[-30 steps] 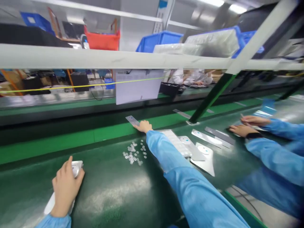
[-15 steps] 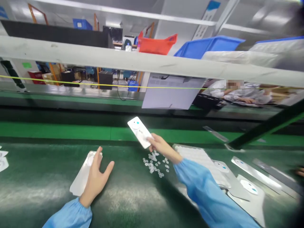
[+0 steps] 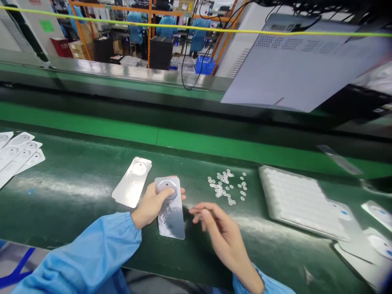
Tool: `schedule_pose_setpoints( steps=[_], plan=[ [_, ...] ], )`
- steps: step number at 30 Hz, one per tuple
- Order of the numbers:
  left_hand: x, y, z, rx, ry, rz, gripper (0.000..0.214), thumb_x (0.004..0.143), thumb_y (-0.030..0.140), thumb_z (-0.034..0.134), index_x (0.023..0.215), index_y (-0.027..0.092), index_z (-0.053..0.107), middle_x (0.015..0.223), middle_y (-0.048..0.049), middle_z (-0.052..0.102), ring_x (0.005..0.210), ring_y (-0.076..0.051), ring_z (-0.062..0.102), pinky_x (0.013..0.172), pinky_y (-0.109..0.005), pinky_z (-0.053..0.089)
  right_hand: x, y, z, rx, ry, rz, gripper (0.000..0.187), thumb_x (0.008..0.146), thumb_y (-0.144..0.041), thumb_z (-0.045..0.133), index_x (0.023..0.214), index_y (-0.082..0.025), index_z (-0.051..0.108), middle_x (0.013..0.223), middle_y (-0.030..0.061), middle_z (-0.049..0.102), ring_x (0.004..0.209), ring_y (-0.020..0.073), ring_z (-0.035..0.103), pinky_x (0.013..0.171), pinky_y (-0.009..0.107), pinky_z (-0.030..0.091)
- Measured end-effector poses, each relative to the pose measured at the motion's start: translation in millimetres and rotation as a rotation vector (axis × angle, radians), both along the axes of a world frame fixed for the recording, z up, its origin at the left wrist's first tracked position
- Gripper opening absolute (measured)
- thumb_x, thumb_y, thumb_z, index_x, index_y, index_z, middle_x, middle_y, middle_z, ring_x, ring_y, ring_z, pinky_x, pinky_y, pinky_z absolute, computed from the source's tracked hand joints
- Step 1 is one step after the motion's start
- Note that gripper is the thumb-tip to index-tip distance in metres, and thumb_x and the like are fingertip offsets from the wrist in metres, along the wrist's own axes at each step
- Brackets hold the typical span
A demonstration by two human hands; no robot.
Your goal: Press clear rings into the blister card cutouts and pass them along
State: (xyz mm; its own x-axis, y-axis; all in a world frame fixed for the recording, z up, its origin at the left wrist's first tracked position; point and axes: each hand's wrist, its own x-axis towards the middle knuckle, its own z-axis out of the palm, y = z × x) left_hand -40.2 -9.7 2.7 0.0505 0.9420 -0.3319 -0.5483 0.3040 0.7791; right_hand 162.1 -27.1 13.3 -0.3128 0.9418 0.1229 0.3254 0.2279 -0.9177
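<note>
My left hand (image 3: pixel 150 206) grips a shiny silvery flat panel (image 3: pixel 171 222) with rounded corners. Its thumb lies over the round recess at the panel's top end, and fingertips show past the right edge. My right hand (image 3: pixel 222 232) hovers to the right of this panel, apart from it, fingers loosely bent and slightly blurred, holding nothing I can see. Left of the held panel, similar panels (image 3: pixel 131 190) lie stacked on the green work surface (image 3: pixel 92 171). Small whitish rings (image 3: pixel 219 190) are scattered beyond my right hand.
Fanned-out panels (image 3: pixel 23 153) lie at the far left. On the right sit a plastic-wrapped white pack (image 3: pixel 300 200) and more panels with blue dots (image 3: pixel 379 245). A large grey board (image 3: pixel 290 69) hangs at the back, and a yellow cord (image 3: pixel 171 26) crosses above.
The panel that my right hand held out is now in my left hand, close to me. My right hand has let go and drawn back. The view has tilted down.
</note>
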Motion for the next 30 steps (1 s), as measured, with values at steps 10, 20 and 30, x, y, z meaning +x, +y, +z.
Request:
schedule_pose_setpoints(
  steps=[10, 20, 30],
  plan=[
    [2, -5, -0.7, 0.198, 0.363, -0.07, 0.021, 0.082, 0.033, 0.077, 0.091, 0.014, 0.075, 0.087, -0.0061, 0.076, 0.084, -0.021, 0.071, 0.073, -0.027, 0.053, -31, 24, 5.2, 0.631, -0.249, 0.067, 0.028, 0.104, -0.012, 0.052, 0.123, -0.022, 0.071, 0.101, 0.0092, 0.069, 0.084, 0.0191, 0.07, 0.07, 0.03, 0.058],
    [0, -7, -20.6, 0.074, 0.278, -0.077, 0.025, 0.084, 0.039, 0.067, 0.088, 0.019, 0.082, 0.098, -0.005, 0.079, 0.103, -0.028, 0.068, 0.086, -0.034, 0.052, -27, 24, -4.1, 0.586, -0.268, 0.039, 0.016, 0.103, -0.015, 0.058, 0.108, -0.022, 0.071, 0.098, 0.0068, 0.072, 0.084, 0.0187, 0.071, 0.075, 0.03, 0.058],
    [5, -2, -29.4, -0.088, 0.118, 0.046, 0.017, 0.071, 0.034, 0.075, 0.074, 0.018, 0.078, 0.095, -0.0079, 0.079, 0.105, -0.031, 0.069, 0.089, -0.036, 0.052, -24, 34, -1.7, -0.137, 0.238, -0.027, 0.025, 0.093, -0.042, 0.071, 0.083, -0.02, 0.069, 0.079, 0.0035, 0.063, 0.065, 0.0147, 0.058, 0.053, 0.025, 0.046]
  ],
)
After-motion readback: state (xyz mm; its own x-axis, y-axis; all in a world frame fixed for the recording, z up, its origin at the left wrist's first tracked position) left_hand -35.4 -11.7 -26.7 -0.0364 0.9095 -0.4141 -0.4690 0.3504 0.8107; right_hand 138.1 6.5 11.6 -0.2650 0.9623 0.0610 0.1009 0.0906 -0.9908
